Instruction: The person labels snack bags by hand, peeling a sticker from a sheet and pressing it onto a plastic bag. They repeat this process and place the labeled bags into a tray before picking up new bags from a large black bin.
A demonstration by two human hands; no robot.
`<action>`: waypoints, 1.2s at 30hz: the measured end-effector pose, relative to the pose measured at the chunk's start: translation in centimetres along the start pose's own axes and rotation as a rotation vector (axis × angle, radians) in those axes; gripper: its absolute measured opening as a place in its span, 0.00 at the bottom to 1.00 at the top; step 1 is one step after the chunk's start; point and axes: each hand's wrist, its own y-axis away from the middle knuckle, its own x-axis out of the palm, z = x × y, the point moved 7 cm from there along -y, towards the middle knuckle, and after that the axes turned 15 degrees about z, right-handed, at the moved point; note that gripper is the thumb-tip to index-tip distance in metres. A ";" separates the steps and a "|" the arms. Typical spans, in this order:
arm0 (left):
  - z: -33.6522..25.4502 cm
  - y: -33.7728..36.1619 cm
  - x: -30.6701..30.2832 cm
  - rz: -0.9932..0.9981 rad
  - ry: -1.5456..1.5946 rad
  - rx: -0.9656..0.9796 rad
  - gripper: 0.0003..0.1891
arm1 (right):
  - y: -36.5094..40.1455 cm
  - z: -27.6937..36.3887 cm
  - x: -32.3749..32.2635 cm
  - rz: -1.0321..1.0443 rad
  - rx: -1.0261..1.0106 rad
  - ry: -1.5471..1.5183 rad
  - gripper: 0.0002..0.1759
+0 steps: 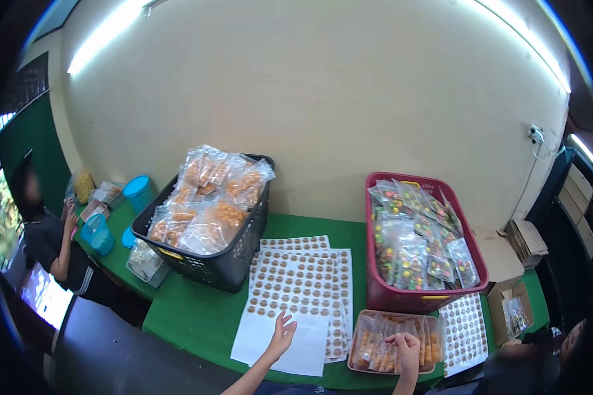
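Note:
My left hand (282,334) is over the blank lower part of a sheet of round brown stickers (293,280), its fingers apart and nothing visible in them. More sticker sheets lie under that one. My right hand (405,345) is above a small shallow tray (352,359), with thumb and fingers pinched together. What the pinch holds, if anything, is too small to make out. Clear packets of orange snacks (375,336) stand in a row inside this tray, close below the right hand.
A black basket (227,266) heaped with orange snack packets stands at left; a maroon basket (402,299) of colourful packets at right. Another sticker sheet (466,336) and a cardboard box (501,316) lie further right. One person (53,240) stands at far left, another is at lower right.

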 end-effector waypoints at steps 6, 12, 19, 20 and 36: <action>-3.2 0.5 -9.7 -0.145 -0.008 0.278 0.24 | -3.9 0.1 9.7 0.164 -0.050 -0.066 0.46; -9.1 3.4 -18.8 -0.190 0.013 0.420 0.13 | -7.1 -1.2 17.5 0.176 0.014 -0.071 0.44; -21.6 6.8 -28.2 -0.629 -0.693 0.744 0.06 | -7.1 -4.1 22.5 0.355 -0.009 0.201 0.08; -23.2 6.6 -28.9 -0.651 -0.814 0.822 0.06 | -7.0 -4.3 22.6 0.333 0.018 0.195 0.08; -16.9 -10.8 -45.2 -0.364 -0.921 -0.305 0.46 | -2.1 -6.1 18.1 0.096 0.025 0.453 0.12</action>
